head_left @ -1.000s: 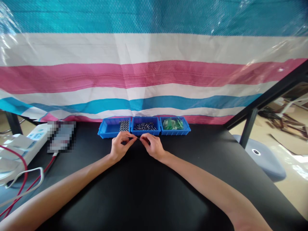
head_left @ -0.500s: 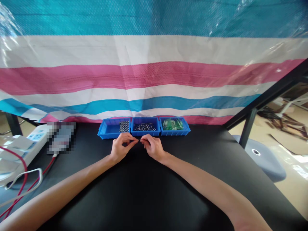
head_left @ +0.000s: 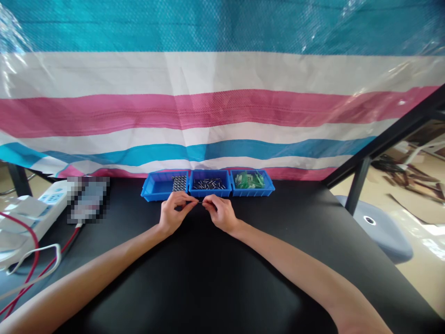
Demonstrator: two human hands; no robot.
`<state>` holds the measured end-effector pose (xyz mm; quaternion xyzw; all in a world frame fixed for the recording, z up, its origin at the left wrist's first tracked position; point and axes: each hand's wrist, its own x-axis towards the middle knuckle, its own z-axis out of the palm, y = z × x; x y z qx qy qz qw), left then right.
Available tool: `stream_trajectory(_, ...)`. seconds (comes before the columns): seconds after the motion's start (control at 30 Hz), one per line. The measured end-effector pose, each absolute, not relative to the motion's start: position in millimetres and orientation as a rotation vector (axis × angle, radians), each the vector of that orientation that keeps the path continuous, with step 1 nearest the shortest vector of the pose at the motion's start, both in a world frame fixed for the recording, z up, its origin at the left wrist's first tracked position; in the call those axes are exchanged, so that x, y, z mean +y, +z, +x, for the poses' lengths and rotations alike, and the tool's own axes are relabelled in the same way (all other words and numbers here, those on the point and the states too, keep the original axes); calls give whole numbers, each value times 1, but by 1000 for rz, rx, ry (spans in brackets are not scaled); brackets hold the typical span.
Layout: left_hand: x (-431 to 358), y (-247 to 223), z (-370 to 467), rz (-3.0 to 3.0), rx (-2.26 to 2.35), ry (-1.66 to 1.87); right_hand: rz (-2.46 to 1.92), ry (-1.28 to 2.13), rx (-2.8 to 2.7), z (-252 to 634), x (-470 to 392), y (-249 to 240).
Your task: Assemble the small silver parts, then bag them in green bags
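Just in front of the blue bins, my left hand point(head_left: 175, 212) and my right hand point(head_left: 220, 213) meet, fingertips almost touching. A thin, dark metal screw point(head_left: 200, 202) spans the small gap between them. The thumb and fingers of my right hand pinch one end of it. My left hand is also closed in a pinch at the other end; whatever lies inside its fingertips is hidden. Behind the hands, the middle blue bin point(head_left: 227, 191) holds many loose metal screws point(head_left: 209, 183).
The left blue bin point(head_left: 153, 196) has small round metal nuts point(head_left: 179, 183) at its right side. Green and clear plastic packets point(head_left: 249, 179) fill the right blue bin point(head_left: 271, 189). A white power strip point(head_left: 57, 197) with cables lies at left. A striped tarp point(head_left: 222, 109) hangs behind the black table point(head_left: 208, 278).
Both hands stay in nearly the same place. The left fingertips have shifted slightly to the left, and a little more of the screw shows between the hands.
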<state>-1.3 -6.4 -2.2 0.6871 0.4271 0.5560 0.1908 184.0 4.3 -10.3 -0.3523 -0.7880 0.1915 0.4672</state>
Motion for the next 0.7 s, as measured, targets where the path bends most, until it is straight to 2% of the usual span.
stream_trajectory(0.7, -6, -4, -3, 1888, 1160, 1486, -897, 360, -1921, 183, 2, -14)
